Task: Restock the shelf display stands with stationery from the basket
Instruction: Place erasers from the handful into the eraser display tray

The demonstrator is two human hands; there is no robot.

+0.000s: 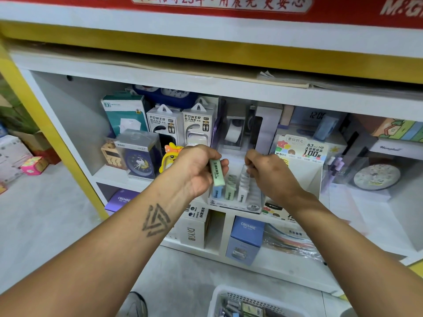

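Mid-frame, your left hand (199, 170) pinches a green lead box (217, 172); your right hand (267, 172) pinches a white one (245, 177) in the display stand (235, 205) at the shelf (109, 177) edge.

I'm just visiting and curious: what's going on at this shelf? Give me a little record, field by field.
Setting: shop shelf unit stocked with boxed goods
Left hand: closed around a pale green lead case, held above the stand
Right hand: at the white row of the display stand, fingers pinched on a white case
Stand contents: blue, green and white rows of cases
Basket: white, on the floor below, still holding stationery
Neighbours: power bank boxes behind, blue alarm clock to the left
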